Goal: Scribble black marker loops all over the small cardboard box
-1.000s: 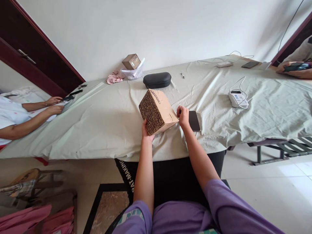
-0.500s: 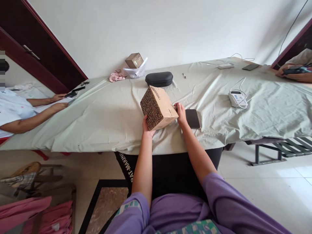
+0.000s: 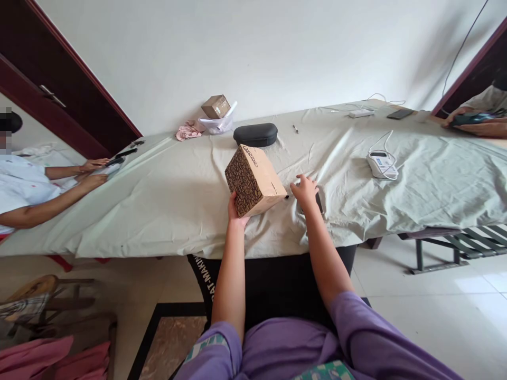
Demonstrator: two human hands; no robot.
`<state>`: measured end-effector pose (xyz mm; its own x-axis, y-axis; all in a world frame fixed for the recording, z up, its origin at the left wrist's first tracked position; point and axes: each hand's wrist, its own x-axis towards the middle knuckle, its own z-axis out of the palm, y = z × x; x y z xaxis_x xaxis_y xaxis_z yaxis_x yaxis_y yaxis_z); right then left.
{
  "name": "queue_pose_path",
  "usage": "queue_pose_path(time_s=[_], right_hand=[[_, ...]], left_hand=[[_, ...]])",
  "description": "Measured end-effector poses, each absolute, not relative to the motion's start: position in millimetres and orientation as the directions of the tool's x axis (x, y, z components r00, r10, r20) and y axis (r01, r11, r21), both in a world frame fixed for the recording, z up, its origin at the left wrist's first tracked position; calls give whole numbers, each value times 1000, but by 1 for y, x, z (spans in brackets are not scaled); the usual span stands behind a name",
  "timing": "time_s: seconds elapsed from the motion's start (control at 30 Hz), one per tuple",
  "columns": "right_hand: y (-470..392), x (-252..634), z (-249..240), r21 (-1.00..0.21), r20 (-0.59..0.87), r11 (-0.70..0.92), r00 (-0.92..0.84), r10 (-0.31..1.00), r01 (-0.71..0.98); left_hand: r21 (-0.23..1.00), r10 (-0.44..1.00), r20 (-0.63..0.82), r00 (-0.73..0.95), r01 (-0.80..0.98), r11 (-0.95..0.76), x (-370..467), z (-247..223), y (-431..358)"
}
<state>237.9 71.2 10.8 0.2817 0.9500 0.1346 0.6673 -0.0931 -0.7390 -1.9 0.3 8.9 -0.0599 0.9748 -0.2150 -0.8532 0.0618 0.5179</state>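
A cardboard box (image 3: 257,182) with a dark pattern on one side is tilted in front of me. Its lower left edge rests in my left hand (image 3: 236,211), which grips it with the thumb on the patterned face. My right hand (image 3: 306,191) is off the box, fingers spread, over a dark smartphone (image 3: 319,203) that it partly hides. Whether the fingers touch the phone I cannot tell. A small black object (image 3: 287,197) shows at the box's right corner. Just behind the box lies a black zip case (image 3: 255,135).
Wrinkled pale cloth covers the table (image 3: 170,200). At the back stand a small carton (image 3: 216,106) on a plastic container (image 3: 217,124) and a pink cloth (image 3: 189,130). A white corded device (image 3: 382,163) lies to the right. Other people's hands are at both ends.
My right hand has let go of the box's right side and moved right, over the phone, with its fingers opening. My left hand still holds the box. The view has shifted slightly.
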Motion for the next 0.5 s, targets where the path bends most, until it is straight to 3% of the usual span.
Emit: queue_pose_path(time_s=[0.13,0.33,0.5], right_hand=[[64,264,12,-628,11,-342,448,894,699],[61,283,11,-694,-55,-372,470,881,616],[63,291,11,-929,-135,-254,391,910,269]], left_hand=[[505,973,-221,-70,-861,52,-2,8,1],[489,977,-206,-61,-871,49,-3,7,3],[487,978,-199,-66,-872,40,-2,4,4]])
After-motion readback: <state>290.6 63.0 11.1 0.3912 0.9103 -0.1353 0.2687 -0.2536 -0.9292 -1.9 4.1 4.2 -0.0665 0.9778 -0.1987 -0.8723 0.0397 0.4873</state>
